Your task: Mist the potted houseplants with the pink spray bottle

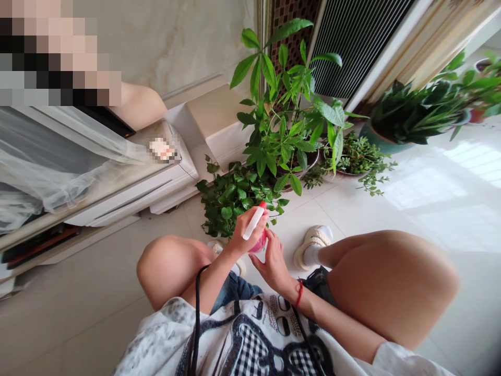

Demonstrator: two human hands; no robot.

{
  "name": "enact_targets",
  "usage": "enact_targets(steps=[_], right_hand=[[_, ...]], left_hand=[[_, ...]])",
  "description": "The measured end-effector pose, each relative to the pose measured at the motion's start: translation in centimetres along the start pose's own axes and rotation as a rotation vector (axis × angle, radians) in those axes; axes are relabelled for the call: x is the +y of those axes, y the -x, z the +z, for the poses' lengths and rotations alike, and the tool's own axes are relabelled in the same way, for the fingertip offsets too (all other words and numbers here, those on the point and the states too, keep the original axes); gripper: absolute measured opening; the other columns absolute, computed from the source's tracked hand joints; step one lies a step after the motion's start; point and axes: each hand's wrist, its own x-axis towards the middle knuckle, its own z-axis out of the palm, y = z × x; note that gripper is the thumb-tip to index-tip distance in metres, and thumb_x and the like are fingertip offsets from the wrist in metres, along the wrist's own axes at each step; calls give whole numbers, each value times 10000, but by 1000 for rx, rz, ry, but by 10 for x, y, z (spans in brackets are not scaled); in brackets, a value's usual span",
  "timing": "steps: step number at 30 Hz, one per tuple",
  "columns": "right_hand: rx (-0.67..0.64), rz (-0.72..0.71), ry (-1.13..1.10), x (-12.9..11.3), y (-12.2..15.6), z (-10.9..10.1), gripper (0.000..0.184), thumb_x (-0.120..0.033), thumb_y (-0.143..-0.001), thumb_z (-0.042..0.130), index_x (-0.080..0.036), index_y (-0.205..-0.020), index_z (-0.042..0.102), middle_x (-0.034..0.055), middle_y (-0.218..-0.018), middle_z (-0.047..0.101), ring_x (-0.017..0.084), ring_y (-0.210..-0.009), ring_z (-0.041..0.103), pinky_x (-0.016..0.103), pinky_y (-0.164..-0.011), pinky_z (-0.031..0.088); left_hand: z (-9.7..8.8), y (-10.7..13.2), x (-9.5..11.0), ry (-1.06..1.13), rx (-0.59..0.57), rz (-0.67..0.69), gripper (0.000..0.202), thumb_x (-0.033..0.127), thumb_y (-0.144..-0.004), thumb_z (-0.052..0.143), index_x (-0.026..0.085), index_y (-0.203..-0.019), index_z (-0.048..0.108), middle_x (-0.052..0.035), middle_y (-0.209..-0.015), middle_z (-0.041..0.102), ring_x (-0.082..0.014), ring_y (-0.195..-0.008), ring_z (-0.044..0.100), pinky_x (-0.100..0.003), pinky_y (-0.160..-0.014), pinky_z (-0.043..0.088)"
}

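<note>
1. Head view, left grip: the left hand (243, 230) is closed around the upper part of a spray bottle with a white plastic trigger head, red nozzle tip and see-through pink body (253, 223). The white head lies along the top of this hand, and the red tip projects beyond the knuckles.
2. Head view, right grip: the right hand (274, 260), below a thin red cord bracelet (299, 293), is half-curled at the pink body, its thumb and forefinger spread on either side. Whether it bears any weight, I cannot tell.
3. Head view, bottle's place: it sits between the two hands, over the gap between the knees, with its red tip towards a low, bushy plant with glossy dark-green leaves (227, 201).
4. Head view, beyond: a tall plant with long, pointed bright-green leaves (270, 141) rises behind the low one.
</note>
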Motion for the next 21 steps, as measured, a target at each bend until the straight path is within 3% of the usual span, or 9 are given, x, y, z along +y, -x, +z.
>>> enact_targets(steps=[7, 13, 21], right_hand=[[16, -103, 40, 1, 0, 0, 855, -420, -973, 595, -157, -1632, 120, 252, -1507, 472, 400, -1414, 470, 613, -1100, 455], [43, -99, 60, 1, 0, 0, 849, -384, -958, 582, -151, -1627, 114, 260, -1490, 472, 406, -1387, 484, 625, -1075, 462], [45, -106, 35, -3, 2, -1, 775, -372, -995, 520, -147, -1617, 116, 251, -1475, 482, 384, -1398, 479, 611, -1090, 448]], left_hand=[[-2, 1, 1, -44, 15, 39, 263, 412, -1006, 549, 196, -892, 645, -26, -826, 685, -135, -718, 631, -244, -686, 510], [-3, 0, 6, 31, -51, 81, 213, 355, -1015, 558, 180, -984, 674, -43, -954, 718, -125, -810, 660, -232, -755, 517], [1, -3, 8, -35, -91, 55, 254, 387, -1012, 545, 180, -906, 647, -17, -800, 656, -118, -690, 593, -236, -682, 478]])
